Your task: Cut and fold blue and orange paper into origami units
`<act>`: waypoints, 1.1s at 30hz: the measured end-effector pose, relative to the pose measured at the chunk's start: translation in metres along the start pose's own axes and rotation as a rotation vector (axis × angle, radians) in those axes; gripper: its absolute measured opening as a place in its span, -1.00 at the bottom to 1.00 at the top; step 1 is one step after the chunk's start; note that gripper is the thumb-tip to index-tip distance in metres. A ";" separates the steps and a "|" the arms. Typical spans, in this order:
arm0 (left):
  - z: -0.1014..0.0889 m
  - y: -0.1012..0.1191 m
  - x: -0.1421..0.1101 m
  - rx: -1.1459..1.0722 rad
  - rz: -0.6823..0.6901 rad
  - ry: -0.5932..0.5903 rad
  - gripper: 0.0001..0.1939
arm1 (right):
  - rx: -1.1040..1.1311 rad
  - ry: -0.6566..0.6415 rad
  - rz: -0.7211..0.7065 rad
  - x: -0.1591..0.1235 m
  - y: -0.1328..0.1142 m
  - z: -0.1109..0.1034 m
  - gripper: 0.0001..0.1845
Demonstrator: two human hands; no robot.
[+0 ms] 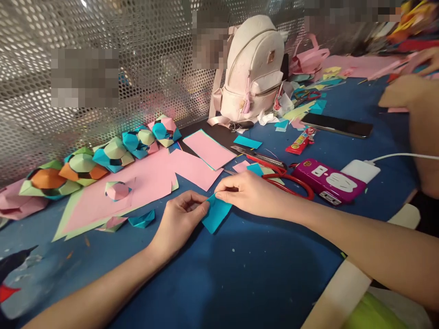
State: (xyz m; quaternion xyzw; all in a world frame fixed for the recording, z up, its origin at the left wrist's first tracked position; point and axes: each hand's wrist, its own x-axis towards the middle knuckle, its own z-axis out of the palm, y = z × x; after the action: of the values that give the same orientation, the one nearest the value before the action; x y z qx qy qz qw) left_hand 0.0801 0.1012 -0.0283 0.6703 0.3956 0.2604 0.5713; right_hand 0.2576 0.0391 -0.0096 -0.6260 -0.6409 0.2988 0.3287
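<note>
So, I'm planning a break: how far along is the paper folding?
Seemingly well underway. The row of folded paper balls looks done, and a small folded blue piece lies nearby. The left hand and right hand pinch a blue sheet. Pink sheets lie flat, so folding probably remains; how much, I can't tell.

L hand (188,211) pinching, R hand (236,189) pinching

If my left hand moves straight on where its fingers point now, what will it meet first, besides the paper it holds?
Most likely the right hand, whose fingers pinch the same blue paper close by, though one view leaves the depth unsure.
</note>
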 end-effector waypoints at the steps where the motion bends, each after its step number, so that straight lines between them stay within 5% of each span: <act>1: 0.000 0.000 0.000 -0.013 -0.012 -0.016 -0.83 | -0.003 -0.005 -0.021 0.001 0.002 0.001 -0.79; 6: 0.000 -0.001 0.001 0.009 0.020 0.043 -0.85 | 0.012 0.014 -0.111 0.002 0.005 0.003 -0.73; 11: -0.001 -0.004 0.003 -0.027 0.112 0.120 -0.85 | 0.026 0.074 -0.022 0.001 -0.001 0.000 -0.75; 15: 0.001 -0.007 0.003 -0.089 0.100 0.121 -0.81 | 0.009 0.130 -0.042 0.001 0.000 0.003 -0.92; 33: 0.007 -0.009 0.007 -0.088 0.098 0.123 -0.78 | 0.025 0.162 -0.051 0.001 -0.002 0.009 -0.83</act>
State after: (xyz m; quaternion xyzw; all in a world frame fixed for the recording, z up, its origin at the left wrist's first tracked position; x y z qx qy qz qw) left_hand 0.0877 0.1030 -0.0394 0.6459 0.3848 0.3459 0.5613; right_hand 0.2493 0.0402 -0.0129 -0.6274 -0.6242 0.2467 0.3948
